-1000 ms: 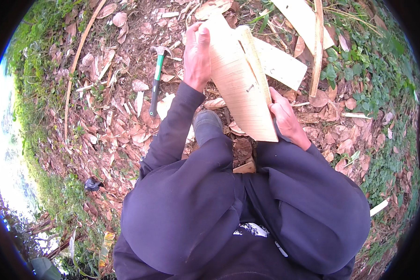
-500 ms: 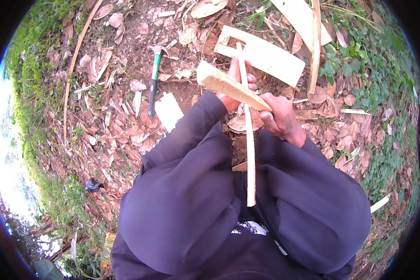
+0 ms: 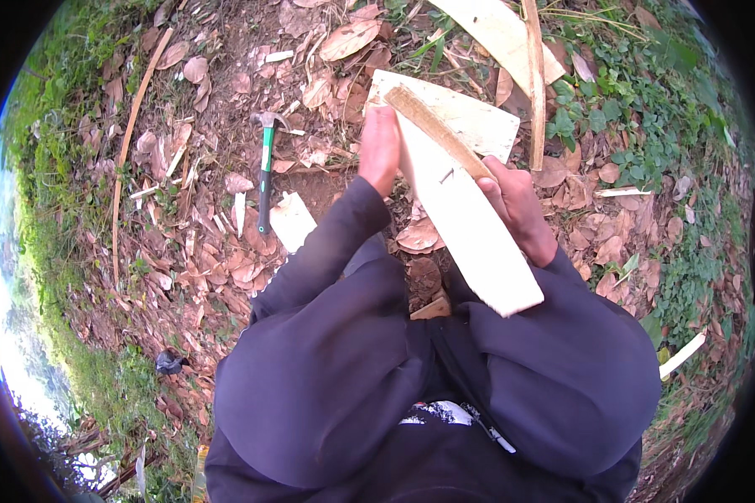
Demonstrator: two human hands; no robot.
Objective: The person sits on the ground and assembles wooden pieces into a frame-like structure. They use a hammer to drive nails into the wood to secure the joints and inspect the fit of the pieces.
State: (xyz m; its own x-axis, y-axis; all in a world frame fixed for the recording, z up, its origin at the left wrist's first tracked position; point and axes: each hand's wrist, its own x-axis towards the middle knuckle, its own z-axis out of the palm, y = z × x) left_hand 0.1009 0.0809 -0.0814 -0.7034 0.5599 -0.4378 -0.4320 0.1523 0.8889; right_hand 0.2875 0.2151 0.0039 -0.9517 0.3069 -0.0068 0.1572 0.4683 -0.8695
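Both hands grip closed on 1 pale plank (image 3: 470,235), left hand (image 3: 379,149) steadying, right hand (image 3: 516,205) pinning a wooden strip (image 3: 436,130); hammer (image 3: 265,172) lies near, probably fastening comes next.

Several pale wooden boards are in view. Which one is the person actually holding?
The long pale board slanting toward the person's lap, gripped by the left hand and right hand. The other boards lie on the ground.

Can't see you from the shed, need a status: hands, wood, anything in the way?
Both hands on the pale flat wooden board: left hand at its far edge, right hand gripping its side. Green-handled hammer on the leaf litter, left. Nothing blocking.
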